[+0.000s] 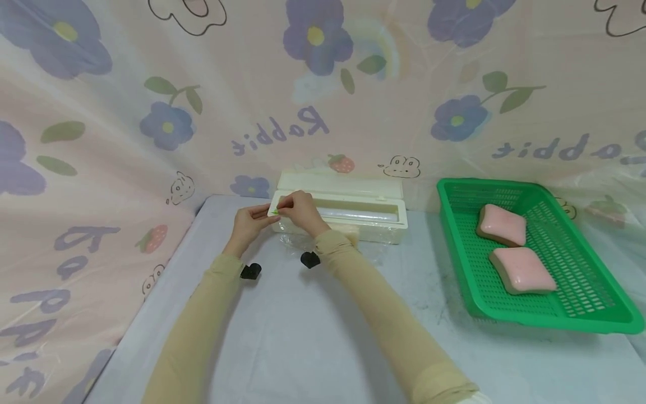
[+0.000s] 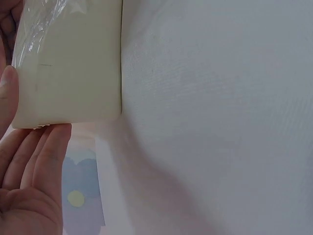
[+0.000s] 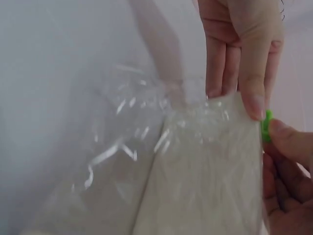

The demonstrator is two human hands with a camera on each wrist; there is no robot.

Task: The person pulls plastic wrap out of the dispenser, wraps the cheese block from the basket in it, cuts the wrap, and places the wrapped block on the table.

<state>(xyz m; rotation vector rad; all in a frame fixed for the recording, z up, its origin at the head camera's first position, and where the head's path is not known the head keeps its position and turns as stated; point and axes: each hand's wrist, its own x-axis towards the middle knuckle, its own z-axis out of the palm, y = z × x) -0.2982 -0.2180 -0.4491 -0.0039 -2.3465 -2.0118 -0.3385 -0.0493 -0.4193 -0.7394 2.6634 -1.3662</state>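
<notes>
- The cream cling-film dispenser box (image 1: 403, 212) lies lengthwise near the back of the white-covered table (image 1: 282, 342), its lid (image 1: 343, 185) raised along the far side.
- A roll of cling film (image 1: 360, 215) sits inside the box, partly hidden by the right hand and forearm.
- The right hand (image 1: 301, 210) pinches a small bright-green slider (image 3: 266, 129) between thumb and finger, at the left end of the box's front edge.
- The left hand (image 1: 247, 225) is not curled round anything: its fingers are extended and touch the left end of the box, with the thumb at the front edge, just beside the slider.
- Clear, wrinkled film (image 3: 124, 149) drapes over the front of the box and onto the table.
- 2 small black objects lie beneath the forearms, 1 near the left wrist (image 1: 250, 271) and 1 beside the right sleeve (image 1: 310, 259); what they are is unclear.
- To the right, well apart from the box, a green plastic basket (image 1: 545, 321) holds 2 pink-topped, pillow-shaped blocks (image 1: 523, 271), 1 just behind the other.
- A pale sheet (image 1: 373, 120) printed with flowers, strawberries and rabbits rises behind the table.
</notes>
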